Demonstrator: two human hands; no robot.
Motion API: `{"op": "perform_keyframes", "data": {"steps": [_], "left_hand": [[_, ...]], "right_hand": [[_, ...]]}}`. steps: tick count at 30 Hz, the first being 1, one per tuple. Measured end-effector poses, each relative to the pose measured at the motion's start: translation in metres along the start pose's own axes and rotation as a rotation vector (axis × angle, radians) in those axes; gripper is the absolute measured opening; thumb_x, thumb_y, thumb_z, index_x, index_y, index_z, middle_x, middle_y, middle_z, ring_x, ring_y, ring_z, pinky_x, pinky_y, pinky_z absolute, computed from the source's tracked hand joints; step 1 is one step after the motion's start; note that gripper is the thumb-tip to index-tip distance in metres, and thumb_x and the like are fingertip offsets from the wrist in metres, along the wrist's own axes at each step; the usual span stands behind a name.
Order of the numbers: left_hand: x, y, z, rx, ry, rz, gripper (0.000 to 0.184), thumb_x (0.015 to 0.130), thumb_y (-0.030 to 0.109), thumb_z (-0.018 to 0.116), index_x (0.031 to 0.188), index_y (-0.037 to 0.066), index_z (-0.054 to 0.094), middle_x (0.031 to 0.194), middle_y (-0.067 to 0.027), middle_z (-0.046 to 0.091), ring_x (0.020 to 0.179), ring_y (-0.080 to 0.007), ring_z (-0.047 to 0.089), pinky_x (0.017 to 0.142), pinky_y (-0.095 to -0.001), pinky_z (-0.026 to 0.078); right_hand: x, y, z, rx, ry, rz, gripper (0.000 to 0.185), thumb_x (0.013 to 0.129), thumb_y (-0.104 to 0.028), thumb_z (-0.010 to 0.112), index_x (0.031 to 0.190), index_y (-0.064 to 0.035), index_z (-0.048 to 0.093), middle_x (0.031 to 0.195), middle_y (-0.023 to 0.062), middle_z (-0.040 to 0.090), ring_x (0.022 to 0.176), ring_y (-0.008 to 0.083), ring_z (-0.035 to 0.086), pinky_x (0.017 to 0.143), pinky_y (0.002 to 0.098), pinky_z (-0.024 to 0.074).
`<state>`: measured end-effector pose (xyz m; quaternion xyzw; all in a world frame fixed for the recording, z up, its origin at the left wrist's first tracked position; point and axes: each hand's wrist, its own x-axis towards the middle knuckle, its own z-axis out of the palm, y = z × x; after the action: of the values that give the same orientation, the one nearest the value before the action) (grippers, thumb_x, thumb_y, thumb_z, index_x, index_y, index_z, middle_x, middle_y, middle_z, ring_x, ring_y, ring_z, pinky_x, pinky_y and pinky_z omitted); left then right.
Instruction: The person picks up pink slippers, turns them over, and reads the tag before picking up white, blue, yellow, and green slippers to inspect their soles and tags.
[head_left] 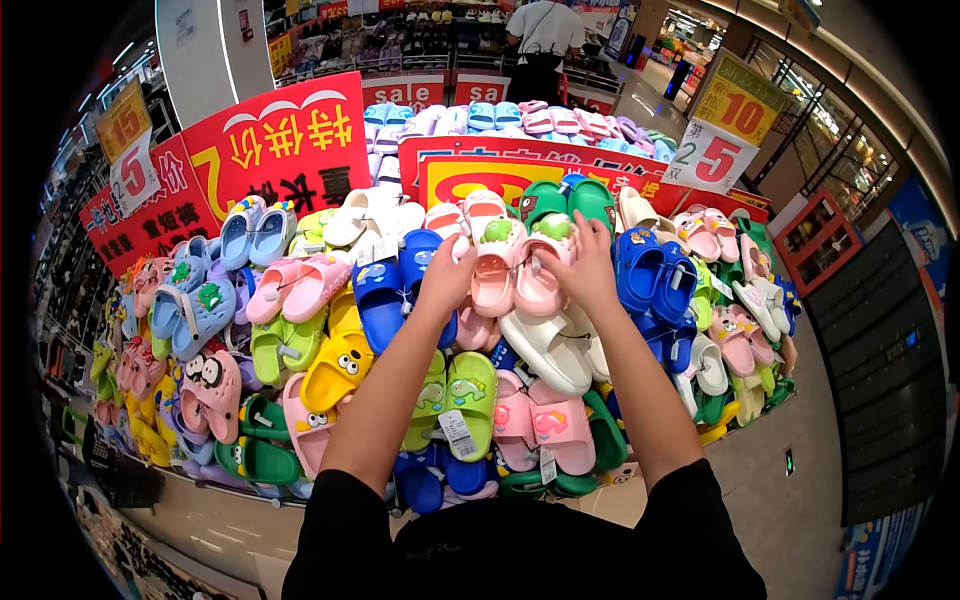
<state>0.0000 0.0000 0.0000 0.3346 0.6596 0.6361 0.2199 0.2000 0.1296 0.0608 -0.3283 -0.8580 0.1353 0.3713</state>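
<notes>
A pair of pink slippers (pixel 493 285) with green ornaments on the straps is between my two hands, above the heaped display. My left hand (pixel 447 278) is closed at the left slipper's edge, its fingers partly hidden. On the other side, my right hand (pixel 584 268) grips the right slipper, thumb on its front and fingers along its side. Just below lie white slippers (pixel 548 352). Blue slippers (pixel 380 305) are beside my left forearm, and green slippers (pixel 545 203) sit behind the pink pair. Lower down are lime slippers (pixel 471 392) with a paper tag.
Colourful clogs (pixel 205 310) and slippers crowd the display on both sides. Red price signs (pixel 280 140) stand behind, with more slippers (pixel 495 116) beyond. A person (pixel 545 35) in a white top is at the far shelves. Tiled floor (pixel 770 400) lies to the right.
</notes>
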Motion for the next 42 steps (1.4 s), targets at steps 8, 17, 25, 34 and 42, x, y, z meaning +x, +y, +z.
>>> {"op": "perform_keyframes", "data": {"steps": [8, 17, 25, 34, 42], "left_hand": [[-0.09, -0.027, 0.019, 0.329, 0.022, 0.447, 0.035, 0.087, 0.013, 0.065, 0.121, 0.003, 0.064, 0.137, -0.0262, 0.054, 0.132, -0.0447, 0.047, 0.109, -0.0441, 0.04], [-0.106, -0.039, 0.02, 0.512, 0.07, 0.464, 0.041, 0.085, 0.01, 0.065, 0.125, 0.006, 0.061, 0.143, -0.0247, 0.048, 0.137, -0.0457, 0.041, 0.11, -0.0477, 0.039], [-0.135, -0.016, 0.014, 0.447, 0.142, 0.375, 0.039, 0.085, 0.012, 0.065, 0.124, 0.009, 0.063, 0.143, -0.0188, 0.05, 0.135, -0.0442, 0.044, 0.111, -0.0498, 0.037], [-0.298, -0.025, -0.06, 0.756, 0.112, 0.463, 0.032, 0.076, 0.002, 0.066, 0.106, 0.012, 0.069, 0.099, -0.0045, 0.072, 0.096, -0.0258, 0.069, 0.099, -0.048, 0.047], [-0.339, -0.018, -0.048, 0.589, 0.316, 0.26, 0.023, 0.08, -0.001, 0.066, 0.102, 0.004, 0.069, 0.088, -0.0093, 0.072, 0.081, -0.0294, 0.069, 0.075, -0.0394, 0.054]], "right_hand": [[-0.008, 0.027, 0.048, 0.106, -0.136, -0.002, 0.065, 0.088, -0.029, 0.069, 0.142, -0.0011, 0.047, 0.142, 0.0285, 0.045, 0.127, 0.0419, 0.051, 0.103, 0.0411, 0.0454], [0.035, -0.003, 0.02, -0.261, -0.561, -0.117, 0.064, 0.084, -0.037, 0.069, 0.134, -0.0001, 0.054, 0.132, 0.026, 0.053, 0.11, 0.0419, 0.062, 0.091, 0.0459, 0.0526], [0.151, -0.011, 0.117, -0.049, -0.713, -0.102, 0.066, 0.082, -0.038, 0.07, 0.135, -0.002, 0.056, 0.134, 0.0215, 0.059, 0.12, 0.0358, 0.059, 0.1, 0.0417, 0.0485], [0.19, 0.032, 0.181, -0.333, -1.05, -0.287, 0.082, 0.072, -0.015, 0.071, 0.149, -0.0132, 0.043, 0.141, 0.0224, 0.054, 0.128, 0.0359, 0.054, 0.104, 0.0424, 0.0465], [0.201, 0.043, 0.182, 0.027, -0.377, -0.465, 0.052, 0.072, 0.002, 0.061, 0.121, -0.0131, 0.067, 0.124, 0.0164, 0.064, 0.12, 0.0394, 0.053, 0.105, 0.0439, 0.0426]]}}
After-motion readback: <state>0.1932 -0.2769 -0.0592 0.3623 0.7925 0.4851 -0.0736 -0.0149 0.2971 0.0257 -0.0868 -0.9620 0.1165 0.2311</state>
